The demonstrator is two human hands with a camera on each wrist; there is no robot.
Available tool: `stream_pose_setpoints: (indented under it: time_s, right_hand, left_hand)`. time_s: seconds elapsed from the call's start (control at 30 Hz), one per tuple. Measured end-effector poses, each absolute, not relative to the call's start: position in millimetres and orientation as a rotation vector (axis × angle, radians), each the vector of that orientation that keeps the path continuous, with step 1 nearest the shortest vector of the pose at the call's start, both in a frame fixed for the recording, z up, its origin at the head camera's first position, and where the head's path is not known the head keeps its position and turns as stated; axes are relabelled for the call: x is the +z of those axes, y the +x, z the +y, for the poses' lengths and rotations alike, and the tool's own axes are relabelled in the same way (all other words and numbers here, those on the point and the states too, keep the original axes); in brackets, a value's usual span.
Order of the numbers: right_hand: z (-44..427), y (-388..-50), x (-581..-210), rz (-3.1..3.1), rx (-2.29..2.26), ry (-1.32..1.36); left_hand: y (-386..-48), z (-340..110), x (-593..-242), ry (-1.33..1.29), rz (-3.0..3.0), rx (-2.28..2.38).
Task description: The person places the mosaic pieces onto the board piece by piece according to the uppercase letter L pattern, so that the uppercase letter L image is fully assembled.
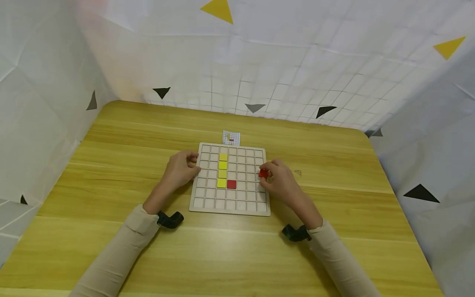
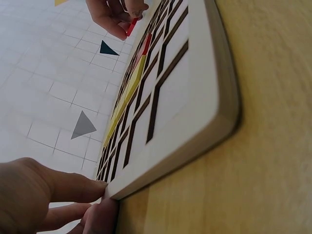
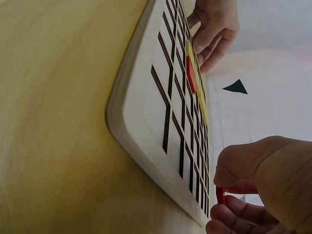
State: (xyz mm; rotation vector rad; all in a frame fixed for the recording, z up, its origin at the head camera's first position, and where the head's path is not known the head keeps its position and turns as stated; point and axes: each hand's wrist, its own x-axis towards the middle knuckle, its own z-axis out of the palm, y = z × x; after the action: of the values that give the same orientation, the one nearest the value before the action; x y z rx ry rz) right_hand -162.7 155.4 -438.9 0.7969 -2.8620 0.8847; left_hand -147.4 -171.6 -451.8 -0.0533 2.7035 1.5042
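Note:
A pale wooden grid board point(image 1: 230, 208) lies flat on the table. Several yellow square tiles point(image 1: 222, 165) form a column in it, and one red square tile point(image 1: 231, 184) sits to the right of the lowest. Between thumb and fingers my right hand point(image 1: 281, 180) pinches another red tile point(image 1: 264, 173) over the board's right edge; the right wrist view shows this held tile point(image 3: 220, 195) edge-on. My left hand point(image 1: 179, 168) touches the board's left edge with thumb and fingertips. Some fingers of the left hand point(image 2: 48, 200) are partly hidden in the left wrist view.
A small printed card point(image 1: 231, 137) with a grid and coloured squares lies just behind the board. The wooden table point(image 1: 222, 251) extends around it. White sheets point(image 1: 259, 49) with triangles stand behind and at both sides.

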Motion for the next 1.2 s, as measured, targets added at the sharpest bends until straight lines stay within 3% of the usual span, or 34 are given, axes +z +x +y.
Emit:
stream_pose_setpoints:
  time_s: [1.2]
  right_hand:
    - [112, -142, -446, -2.812, 0.794, 1.074]
  left_hand:
    - [-149, -172, -453, -0.065, 2.690, 1.493]
